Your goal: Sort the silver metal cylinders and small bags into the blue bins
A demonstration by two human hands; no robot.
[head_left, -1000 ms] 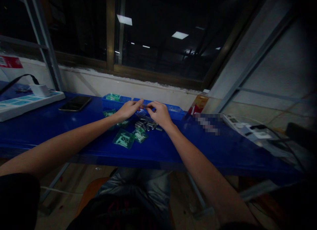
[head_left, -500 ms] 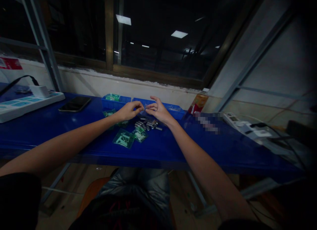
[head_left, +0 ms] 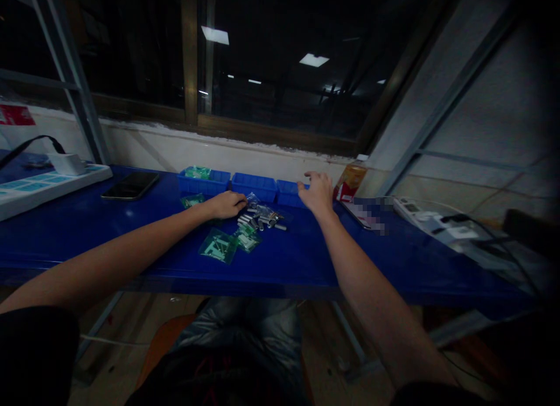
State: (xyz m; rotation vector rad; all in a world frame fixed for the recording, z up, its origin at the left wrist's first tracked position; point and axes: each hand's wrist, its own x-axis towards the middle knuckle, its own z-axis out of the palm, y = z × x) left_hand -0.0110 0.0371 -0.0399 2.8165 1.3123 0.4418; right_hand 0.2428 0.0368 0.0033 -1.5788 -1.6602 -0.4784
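My left hand (head_left: pixel 228 205) is closed at the edge of a clear plastic bag (head_left: pixel 252 199), beside the pile of metal cylinders (head_left: pixel 261 220). My right hand (head_left: pixel 318 191) is open with spread fingers over the right blue bin (head_left: pixel 289 193); nothing shows in it. Green packets (head_left: pixel 217 245) with pale parts lie in front of the pile, and another packet (head_left: pixel 192 200) is partly behind my left forearm. The middle blue bin (head_left: pixel 254 186) and the left blue bin (head_left: pixel 205 181), which holds green packets, stand along the back.
A phone (head_left: pixel 130 185) and a white power strip (head_left: pixel 56 187) lie on the left of the blue table (head_left: pixel 280 266). To the right are an orange and red package (head_left: pixel 350 183), another phone (head_left: pixel 356 213) and a second power strip (head_left: pixel 431 224) with cables.
My hands have moved apart. The right hand went right to the right bin and its fingers spread. The left hand came down beside the pile, where the clear bag now lies.
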